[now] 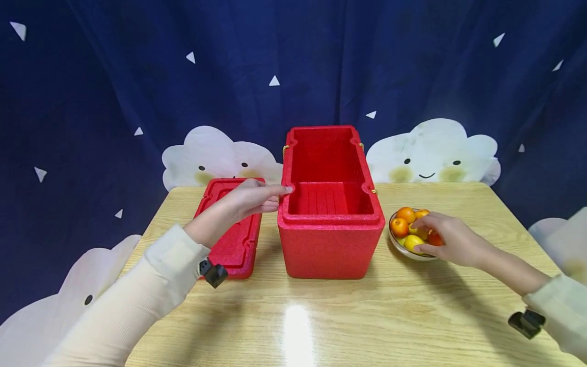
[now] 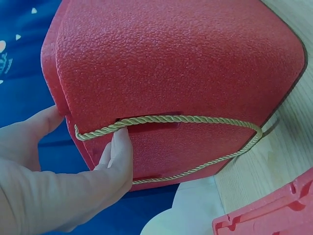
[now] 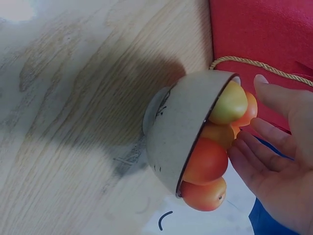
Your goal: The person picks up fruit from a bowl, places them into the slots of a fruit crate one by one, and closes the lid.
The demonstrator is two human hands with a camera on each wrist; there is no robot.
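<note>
A deep red foam box [image 1: 326, 250] stands uncovered on the table, with a gold rope handle [image 2: 190, 119] on its side. My left hand [image 1: 257, 196] grips the box's left wall at the rim, thumb on top and the other fingers against the outside by the rope. To the right of the box is a white bowl [image 3: 178, 122] with a dark rim, heaped with small orange and yellow fruits [image 3: 205, 160]. Over this bowl reaches my right hand [image 1: 451, 239], its thumb and fingers spread around a yellow fruit [image 1: 412, 243]. Whether the fingertips touch it, I cannot tell.
A red lid [image 1: 234, 244] lies on the wooden table [image 1: 257, 316] left of the box, partly behind my left forearm. Behind the table hangs a dark blue curtain [image 1: 238, 92] with white triangles and clouds.
</note>
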